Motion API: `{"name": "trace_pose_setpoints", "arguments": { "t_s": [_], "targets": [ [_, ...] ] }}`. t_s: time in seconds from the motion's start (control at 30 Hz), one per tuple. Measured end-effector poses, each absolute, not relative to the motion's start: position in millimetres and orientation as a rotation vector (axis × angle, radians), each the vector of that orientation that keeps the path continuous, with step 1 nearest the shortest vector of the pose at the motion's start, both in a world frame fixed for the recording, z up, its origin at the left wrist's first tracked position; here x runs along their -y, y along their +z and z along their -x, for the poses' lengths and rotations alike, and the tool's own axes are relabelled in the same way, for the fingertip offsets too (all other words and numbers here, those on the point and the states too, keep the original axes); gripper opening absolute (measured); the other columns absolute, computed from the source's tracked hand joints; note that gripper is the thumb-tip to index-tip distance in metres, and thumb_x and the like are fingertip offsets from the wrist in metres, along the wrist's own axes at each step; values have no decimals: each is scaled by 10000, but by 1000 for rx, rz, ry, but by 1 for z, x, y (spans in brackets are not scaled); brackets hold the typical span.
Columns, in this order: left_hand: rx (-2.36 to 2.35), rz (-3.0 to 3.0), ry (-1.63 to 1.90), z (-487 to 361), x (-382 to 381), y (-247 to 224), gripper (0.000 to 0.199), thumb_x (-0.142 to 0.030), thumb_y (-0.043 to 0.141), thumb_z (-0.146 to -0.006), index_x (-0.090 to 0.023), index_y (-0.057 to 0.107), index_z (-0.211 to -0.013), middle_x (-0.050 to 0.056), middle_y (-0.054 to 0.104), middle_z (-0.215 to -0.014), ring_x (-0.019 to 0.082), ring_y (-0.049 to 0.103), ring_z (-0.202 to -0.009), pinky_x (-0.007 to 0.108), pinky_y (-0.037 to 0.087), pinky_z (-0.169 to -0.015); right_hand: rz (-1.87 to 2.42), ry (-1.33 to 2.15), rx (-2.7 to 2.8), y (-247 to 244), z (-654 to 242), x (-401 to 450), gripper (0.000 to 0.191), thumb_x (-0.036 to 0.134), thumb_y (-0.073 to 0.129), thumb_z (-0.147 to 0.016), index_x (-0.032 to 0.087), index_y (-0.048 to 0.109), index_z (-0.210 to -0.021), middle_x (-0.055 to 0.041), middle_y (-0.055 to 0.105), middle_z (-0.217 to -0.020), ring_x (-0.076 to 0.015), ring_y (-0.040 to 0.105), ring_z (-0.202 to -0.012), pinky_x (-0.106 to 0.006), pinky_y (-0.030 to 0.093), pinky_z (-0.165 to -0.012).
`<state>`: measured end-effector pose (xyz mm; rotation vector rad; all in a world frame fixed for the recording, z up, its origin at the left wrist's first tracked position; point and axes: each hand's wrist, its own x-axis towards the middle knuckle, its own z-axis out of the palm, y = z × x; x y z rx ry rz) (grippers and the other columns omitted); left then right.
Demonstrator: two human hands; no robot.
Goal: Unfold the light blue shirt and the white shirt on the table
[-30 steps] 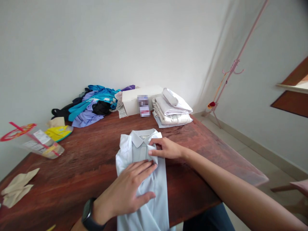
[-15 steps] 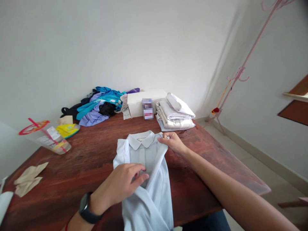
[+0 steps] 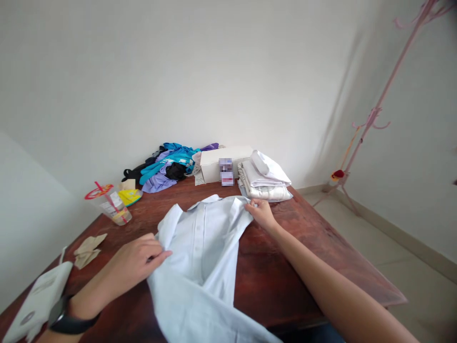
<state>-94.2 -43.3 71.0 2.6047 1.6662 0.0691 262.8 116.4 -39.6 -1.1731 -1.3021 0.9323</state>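
Observation:
A light blue collared shirt (image 3: 185, 247) with a buttoned front lies on the table, its lower part hanging toward me. One sleeve crosses its lower half. My right hand (image 3: 262, 214) pinches the shirt at the shoulder on the right. At the shirt's left edge, my left hand (image 3: 141, 255) is closed on the fabric, thumb on top; its fingertips are partly hidden. A dark watch (image 3: 71, 317) is on my left wrist.
Folded white clothes (image 3: 266, 176) are stacked beside a white box (image 3: 210, 164). Left of the box lies a heap of blue and black clothes (image 3: 171, 164). A plastic cup (image 3: 114, 207), napkins (image 3: 88, 250) and a white packet (image 3: 41, 297) line the wooden table's (image 3: 278, 276) left side.
My left hand has moved left from the shirt's middle to its left edge. The shirt front is spread wider, and its collar now lies flatter. My right hand keeps its hold.

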Motion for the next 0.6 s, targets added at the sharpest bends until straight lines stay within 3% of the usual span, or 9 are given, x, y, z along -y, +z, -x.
{"name": "trace_pose_setpoints", "arguments": {
  "t_s": [0.1,0.17,0.33,0.5,0.6],
  "targets": [
    [-1912,-2367,-110,116,64,63,345,-495,607,-926,-210,641,-734,31,683,-820,227,646,-815,311,434,-738,1227,773,1424,-37,-265,-115,320,429,596,-673,230,386,-536,40,391,-530,-129,382,-579,-261,299,-567],
    [-1995,-2275,-84,115,77,49,272,-495,657,-882,-226,693,-904,53,725,-996,266,678,-937,352,481,-831,1257,716,1477,-37,-265,-113,322,454,568,-692,230,391,-544,34,404,-539,-141,408,-592,-267,315,-589],
    [-2061,-2377,386,74,94,25,487,-527,520,-985,-215,598,-1350,137,604,-1396,315,581,-1277,478,458,-1077,1286,659,1588,-41,-264,-112,341,498,526,-737,231,396,-571,25,447,-570,-158,456,-617,-273,352,-637],
    [-1520,-2599,299,26,108,40,380,-436,593,-979,-311,654,-1333,70,523,-1523,286,501,-1390,438,409,-1165,1300,632,1638,-47,-264,-116,299,468,510,-724,233,410,-569,12,485,-577,-175,483,-639,-278,357,-647],
    [-1237,-2626,159,8,120,48,446,-446,646,-952,-295,627,-1371,68,621,-1421,271,546,-1342,400,411,-1159,1309,638,1648,-49,-265,-118,256,422,508,-701,230,418,-555,8,487,-574,-177,488,-638,-280,345,-638]
  ]
}}
